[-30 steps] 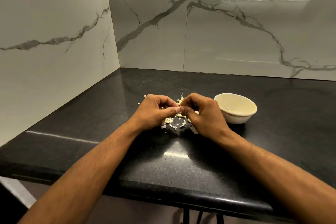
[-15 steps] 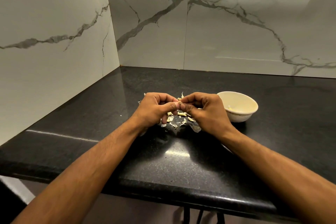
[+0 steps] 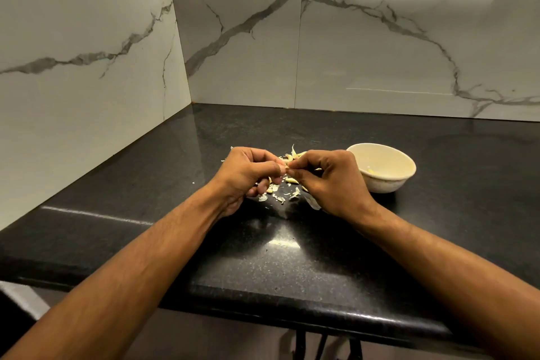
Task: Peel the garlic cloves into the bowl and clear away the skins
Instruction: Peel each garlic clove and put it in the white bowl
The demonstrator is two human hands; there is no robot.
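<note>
The black table [image 3: 292, 266] carries a cream bowl [image 3: 388, 181] on the right, just beside the right hand [image 3: 330, 181]. The left hand [image 3: 248, 175] meets it over scattered garlic skins [image 3: 279, 197]; both hands' curled fingers pinch one small garlic clove [image 3: 287, 168] (mostly hidden).

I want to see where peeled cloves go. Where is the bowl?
In the head view the bowl stands on the black counter, just right of the right hand, beside the garlic skins.
</note>
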